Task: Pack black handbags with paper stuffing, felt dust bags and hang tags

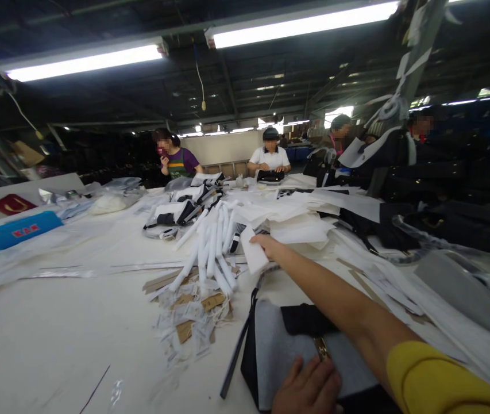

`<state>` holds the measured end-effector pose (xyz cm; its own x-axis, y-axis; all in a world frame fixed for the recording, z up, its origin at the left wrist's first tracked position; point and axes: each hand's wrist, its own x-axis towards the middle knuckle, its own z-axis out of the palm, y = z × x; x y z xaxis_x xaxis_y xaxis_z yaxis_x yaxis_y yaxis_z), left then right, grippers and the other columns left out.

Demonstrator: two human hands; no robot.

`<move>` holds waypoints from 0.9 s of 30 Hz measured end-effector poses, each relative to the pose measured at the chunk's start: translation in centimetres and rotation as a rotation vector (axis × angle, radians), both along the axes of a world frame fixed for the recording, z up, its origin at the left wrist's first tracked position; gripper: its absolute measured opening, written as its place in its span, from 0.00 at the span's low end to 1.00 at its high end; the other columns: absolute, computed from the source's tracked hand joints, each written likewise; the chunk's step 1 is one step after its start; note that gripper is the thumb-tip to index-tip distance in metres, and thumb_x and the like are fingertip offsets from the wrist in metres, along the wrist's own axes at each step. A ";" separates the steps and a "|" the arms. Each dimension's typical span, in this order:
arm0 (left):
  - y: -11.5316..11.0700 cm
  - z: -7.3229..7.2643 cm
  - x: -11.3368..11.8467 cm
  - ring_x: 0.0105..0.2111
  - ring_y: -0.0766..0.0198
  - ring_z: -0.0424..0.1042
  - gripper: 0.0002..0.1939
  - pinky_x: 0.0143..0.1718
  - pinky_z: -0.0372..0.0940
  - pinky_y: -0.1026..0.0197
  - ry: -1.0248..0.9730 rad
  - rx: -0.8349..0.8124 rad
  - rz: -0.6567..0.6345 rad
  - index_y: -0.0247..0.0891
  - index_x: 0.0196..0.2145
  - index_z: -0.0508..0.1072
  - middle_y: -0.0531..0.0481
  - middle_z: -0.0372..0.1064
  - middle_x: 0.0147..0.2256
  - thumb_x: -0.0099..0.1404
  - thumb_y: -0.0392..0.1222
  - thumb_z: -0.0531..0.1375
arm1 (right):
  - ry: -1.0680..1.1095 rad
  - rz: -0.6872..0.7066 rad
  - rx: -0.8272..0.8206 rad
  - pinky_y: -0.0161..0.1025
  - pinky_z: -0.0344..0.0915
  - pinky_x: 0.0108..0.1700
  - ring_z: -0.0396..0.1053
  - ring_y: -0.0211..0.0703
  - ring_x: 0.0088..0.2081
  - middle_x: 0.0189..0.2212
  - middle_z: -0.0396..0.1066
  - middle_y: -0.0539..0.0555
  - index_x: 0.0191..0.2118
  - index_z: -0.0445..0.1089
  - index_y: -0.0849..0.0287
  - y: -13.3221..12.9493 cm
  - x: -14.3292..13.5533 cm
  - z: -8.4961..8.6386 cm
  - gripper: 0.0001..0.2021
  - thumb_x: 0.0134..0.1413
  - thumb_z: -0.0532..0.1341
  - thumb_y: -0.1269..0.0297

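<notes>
A black handbag [305, 328] with a grey-white sheet over its front and a gold clasp [321, 348] lies on the table before me. My left hand [307, 386] rests on its front just below the clasp, fingers stretched out. Reaching forward past the bag, my right hand [265, 244] pinches a white foam sheet [253, 253] between thumb and fingers. Left of that sheet is a heap of white foam rolls [212, 241]. Paper tags and small clear packets [195, 316] lie scattered nearer to me.
Wrapped black-and-white bags [176, 213] and loose white paper sheets [296, 215] lie farther back. A blue KAM packet [18, 230] is at the left. Black bags [455, 224] crowd the right side. Several co-workers are beyond the table, one in a white shirt [269, 158].
</notes>
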<state>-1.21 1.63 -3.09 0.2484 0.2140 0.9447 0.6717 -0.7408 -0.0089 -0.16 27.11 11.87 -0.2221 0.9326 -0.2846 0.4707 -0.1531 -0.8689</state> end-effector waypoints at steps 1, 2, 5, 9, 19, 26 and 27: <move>-0.4 0.5 -0.2 0.44 0.69 0.77 0.18 0.56 0.65 0.63 0.039 -0.053 -0.002 0.41 0.42 0.77 0.53 0.79 0.43 0.74 0.46 0.49 | 0.040 0.012 0.019 0.47 0.73 0.44 0.72 0.46 0.44 0.49 0.70 0.57 0.53 0.67 0.61 -0.2 1.1 0.8 0.16 0.65 0.61 0.60; -0.8 1.0 -0.5 0.46 0.68 0.76 0.18 0.55 0.67 0.62 0.092 -0.114 -0.008 0.40 0.44 0.77 0.53 0.78 0.45 0.75 0.45 0.48 | 0.076 0.022 0.045 0.47 0.73 0.44 0.73 0.45 0.43 0.47 0.72 0.57 0.54 0.68 0.62 -0.6 2.3 1.6 0.15 0.65 0.60 0.61; -1.9 2.7 -1.5 0.52 0.65 0.73 0.16 0.54 0.68 0.59 0.278 -0.310 -0.044 0.39 0.51 0.74 0.52 0.74 0.52 0.74 0.42 0.50 | 0.156 0.051 0.151 0.48 0.72 0.47 0.75 0.47 0.43 0.44 0.76 0.56 0.56 0.68 0.63 -3.4 6.8 3.7 0.17 0.63 0.60 0.67; -2.4 3.9 -2.0 0.55 0.62 0.71 0.17 0.54 0.70 0.54 0.302 -0.415 -0.061 0.37 0.55 0.71 0.50 0.72 0.55 0.74 0.38 0.49 | 0.034 0.288 0.471 0.51 0.61 0.61 0.69 0.50 0.55 0.52 0.74 0.51 0.55 0.73 0.56 -11.0 12.7 4.4 0.19 0.57 0.62 0.69; -3.3 3.8 -1.2 0.26 0.66 0.77 0.17 0.28 0.72 0.67 0.198 -0.559 -0.091 0.39 0.43 0.72 0.53 0.76 0.30 0.76 0.40 0.44 | -0.644 0.582 1.014 0.67 0.55 0.64 0.55 0.58 0.66 0.63 0.62 0.59 0.65 0.60 0.56 -25.9 17.1 -6.9 0.25 0.64 0.53 0.74; -3.1 3.7 -1.3 0.27 0.64 0.77 0.14 0.28 0.72 0.64 0.228 -0.551 -0.100 0.38 0.45 0.71 0.51 0.77 0.32 0.75 0.39 0.46 | -0.643 0.560 0.940 0.67 0.50 0.65 0.53 0.55 0.67 0.64 0.58 0.62 0.65 0.59 0.61 -26.0 16.2 -7.1 0.27 0.61 0.50 0.79; -3.1 3.6 -1.3 0.28 0.63 0.77 0.14 0.30 0.73 0.63 0.234 -0.548 -0.100 0.38 0.45 0.71 0.50 0.77 0.33 0.75 0.39 0.46 | -0.639 0.549 0.931 0.66 0.51 0.65 0.52 0.54 0.67 0.64 0.58 0.62 0.66 0.58 0.61 -26.1 16.1 -7.2 0.28 0.61 0.49 0.79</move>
